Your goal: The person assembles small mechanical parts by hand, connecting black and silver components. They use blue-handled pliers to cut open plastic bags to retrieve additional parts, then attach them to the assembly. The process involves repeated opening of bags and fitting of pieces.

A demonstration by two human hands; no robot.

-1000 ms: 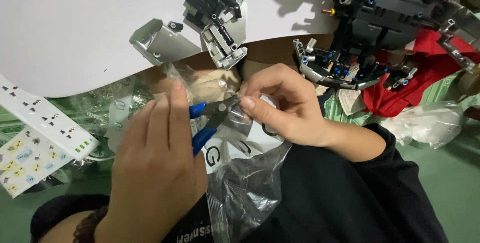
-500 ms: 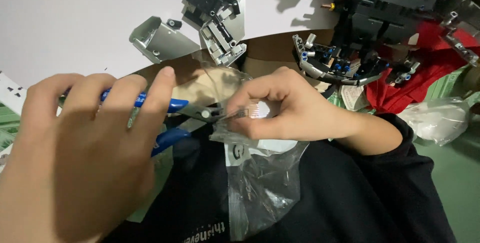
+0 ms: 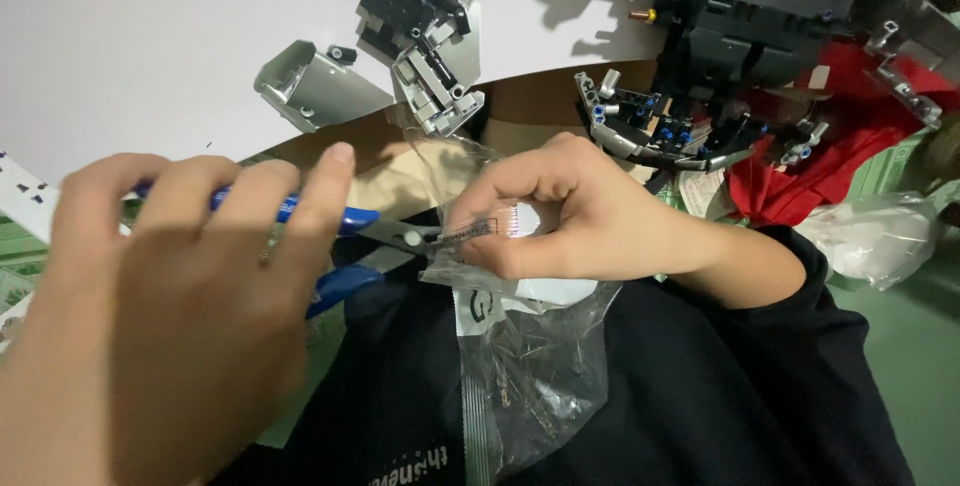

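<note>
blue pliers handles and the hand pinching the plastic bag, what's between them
In the head view, only the pliers' metal nose bridges it, from the left hand to the bag top pinched by the right hand.

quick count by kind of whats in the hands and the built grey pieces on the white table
Blue-handled pliers, in the left hand: 1
Clear plastic bag, pinched by the right hand: 1
Grey brick assemblies: 2
Total: 4
</note>
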